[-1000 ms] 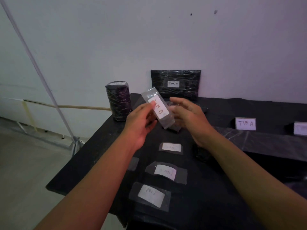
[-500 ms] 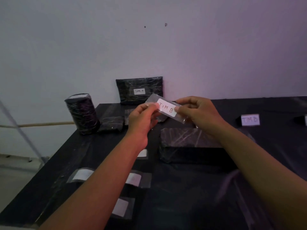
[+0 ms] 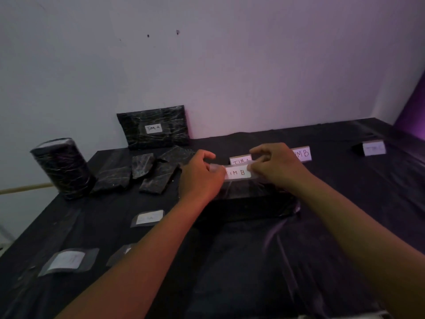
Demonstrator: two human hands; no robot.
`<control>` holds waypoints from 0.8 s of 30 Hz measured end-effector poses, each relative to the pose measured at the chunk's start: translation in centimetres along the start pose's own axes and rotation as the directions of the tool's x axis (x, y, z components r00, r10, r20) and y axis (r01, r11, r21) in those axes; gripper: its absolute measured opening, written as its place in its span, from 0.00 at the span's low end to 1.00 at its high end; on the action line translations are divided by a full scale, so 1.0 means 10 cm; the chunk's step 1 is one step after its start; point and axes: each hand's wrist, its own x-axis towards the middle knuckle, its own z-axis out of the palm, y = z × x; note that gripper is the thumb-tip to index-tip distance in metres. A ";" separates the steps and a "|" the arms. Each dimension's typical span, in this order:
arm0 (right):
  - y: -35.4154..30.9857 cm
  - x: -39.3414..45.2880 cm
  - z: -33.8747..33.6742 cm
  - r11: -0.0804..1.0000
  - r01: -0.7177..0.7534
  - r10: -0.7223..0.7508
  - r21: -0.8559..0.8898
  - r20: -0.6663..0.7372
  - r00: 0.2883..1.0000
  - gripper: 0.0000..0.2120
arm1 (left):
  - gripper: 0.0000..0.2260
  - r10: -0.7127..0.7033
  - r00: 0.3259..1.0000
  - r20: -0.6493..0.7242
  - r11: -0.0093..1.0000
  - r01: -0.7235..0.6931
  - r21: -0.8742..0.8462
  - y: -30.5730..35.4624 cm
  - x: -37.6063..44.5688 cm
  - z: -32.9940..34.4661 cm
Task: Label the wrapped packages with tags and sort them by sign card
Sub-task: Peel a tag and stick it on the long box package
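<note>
the black cloth-covered tabletop (image 3: 345, 203) carries a long black film-wrapped package (image 3: 248, 201), long axis left to right, directly under both hands. left hand (image 3: 202, 178) and right hand (image 3: 276, 166) each pinch an end of the white "tim b" tag on clear tape (image 3: 236, 172), just above the package's far edge.

Dim, purple-tinted light, soft blur, wide-angle distortion

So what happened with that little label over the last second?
Both hands brought the TIM B tag down from the air onto the long wrapped package in front. The left hand and right hand kept pinching its ends throughout, now stretched flat. The spare tags on the table, the wrapped cylinder and the TIM A package by the wall stayed put.
</note>
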 end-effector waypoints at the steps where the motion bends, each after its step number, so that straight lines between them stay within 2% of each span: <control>1: 0.03 0.01 0.01 0.999 0.002 -0.003 -0.032 -0.004 1.000 0.22 | 0.11 0.035 0.999 0.014 0.998 -0.036 0.058 -0.01 -0.02 0.02; 6: 0.06 -0.01 0.11 0.989 -0.048 0.048 -0.139 0.000 0.999 0.21 | 0.16 0.121 0.990 0.073 0.970 -0.133 0.203 -0.03 -0.10 0.02; 14: -0.02 -0.14 0.25 0.959 -0.079 0.061 -0.272 -0.074 0.995 0.22 | 0.16 0.287 0.953 0.102 0.896 -0.305 0.322 -0.07 -0.14 0.03; 21: 0.06 -0.23 0.32 0.932 -0.018 -0.043 -0.363 -0.161 0.986 0.22 | 0.15 0.303 0.949 0.088 0.875 -0.314 0.368 -0.16 -0.15 0.09; 24: 0.18 -0.28 0.38 0.925 -0.018 -0.109 -0.379 -0.310 0.944 0.23 | 0.16 0.286 0.958 0.030 0.865 -0.272 0.421 -0.19 -0.16 0.12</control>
